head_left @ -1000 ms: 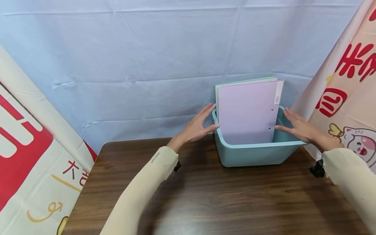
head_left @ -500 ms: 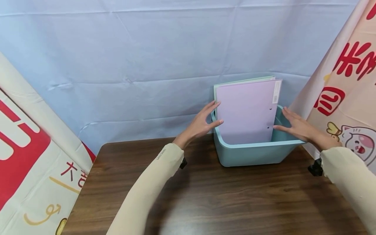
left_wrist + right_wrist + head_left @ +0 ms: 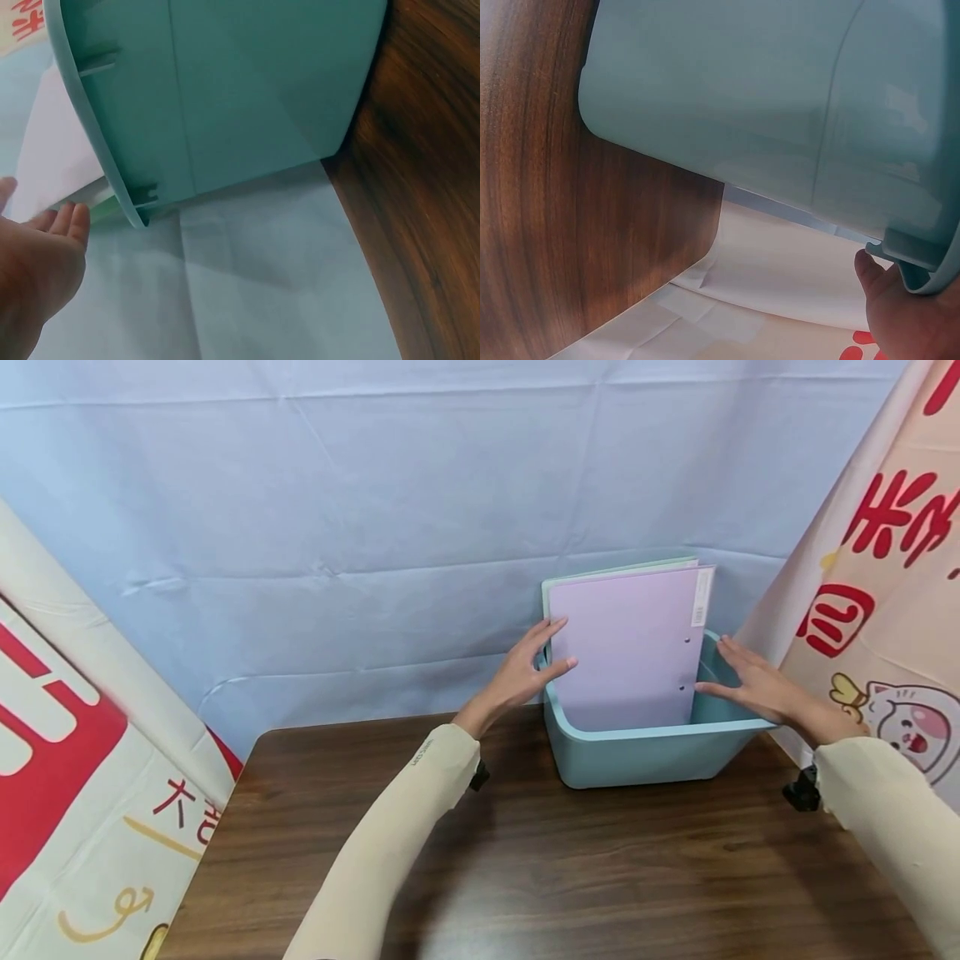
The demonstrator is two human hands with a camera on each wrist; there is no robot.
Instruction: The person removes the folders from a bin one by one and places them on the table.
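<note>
A lilac folder (image 3: 626,652) with two small dark studs and a white label strip stands upright in a blue-green plastic bin (image 3: 637,756). Behind it, the edge of a pale green folder (image 3: 546,597) shows. My left hand (image 3: 517,672) is at the folders' left side, fingers extended and thumb in front of the lilac cover; I cannot tell whether it touches. My right hand (image 3: 757,685) lies across the bin's right rim, thumb stretched inward and fingers straight along the far side. In the right wrist view, a fingertip (image 3: 866,266) shows outside, beneath the rim.
The bin stands at the back right of a dark wooden table (image 3: 600,877). Close behind hangs a light blue cloth (image 3: 375,527). Printed cloths flank it, one at the left (image 3: 60,760) and one at the right (image 3: 885,635), near my right forearm.
My left hand has moved a little right, its fingers and thumb now farther over the folders' left side. The right hand keeps its place on the bin, and the view shifts slightly.
</note>
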